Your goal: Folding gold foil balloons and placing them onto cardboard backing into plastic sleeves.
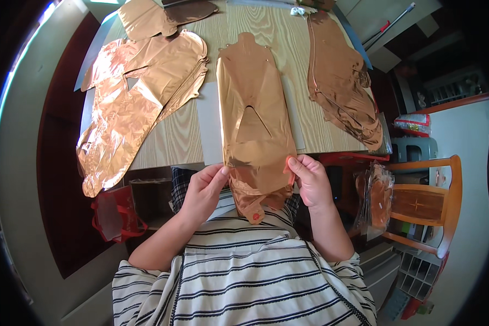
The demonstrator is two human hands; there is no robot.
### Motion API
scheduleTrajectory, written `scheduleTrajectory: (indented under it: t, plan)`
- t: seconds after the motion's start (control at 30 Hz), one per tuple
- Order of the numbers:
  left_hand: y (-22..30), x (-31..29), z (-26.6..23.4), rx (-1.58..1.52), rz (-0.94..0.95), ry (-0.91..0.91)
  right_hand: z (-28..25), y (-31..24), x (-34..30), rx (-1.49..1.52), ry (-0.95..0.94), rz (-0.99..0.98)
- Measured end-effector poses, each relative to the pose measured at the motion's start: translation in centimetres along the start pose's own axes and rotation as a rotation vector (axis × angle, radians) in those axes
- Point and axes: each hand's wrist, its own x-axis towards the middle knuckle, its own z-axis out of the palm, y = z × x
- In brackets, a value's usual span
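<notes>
A flat, uninflated copper-coloured foil balloon (254, 81) lies lengthwise before me, its lower part folded and hanging over the table's near edge. A triangular slit shows in its middle, and a small red spot marks its lower tip. My left hand (204, 187) pinches its left edge between thumb and fingers. On the opposite edge, my right hand (315, 182) grips the foil, with a small orange-red piece (290, 169) at the fingertips; I cannot make out what that piece is. White sheet material (209, 117) lies under the balloon.
A heap of crumpled copper foil balloons (130, 108) spreads over the wood-grain table (174, 141) at left, overhanging its edge. More foil balloons (339, 76) lie at right. A wooden chair (453, 201) with bagged foil packs (376, 195) stands right; a red bag (114, 214) sits below left.
</notes>
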Motion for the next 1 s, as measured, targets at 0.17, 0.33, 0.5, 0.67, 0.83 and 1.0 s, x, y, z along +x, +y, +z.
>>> scheduleTrajectory:
  t: [0.17,0.33,0.5,0.67,0.83,1.0]
  plan:
    - [-0.1,0.2,0.3,0.033,0.041,0.11,0.3,0.2,0.1,-0.032,0.032,-0.037]
    - [0.1,0.1,0.3,0.014,0.053,0.176,1.1,0.5,-0.1,-0.086,0.078,-0.072]
    - [0.2,-0.1,0.1,0.008,-0.002,0.227,1.4,0.2,-0.2,0.025,0.061,-0.004]
    - [0.2,0.2,0.1,-0.027,-0.031,0.246,0.6,0.8,0.1,0.021,0.04,0.034]
    - [0.1,0.3,0.1,-0.017,-0.034,0.263,0.2,1.6,0.3,0.042,0.034,0.034]
    - [-0.3,0.5,0.3,-0.097,-0.04,0.295,1.0,1.0,0.1,0.014,0.061,0.025]
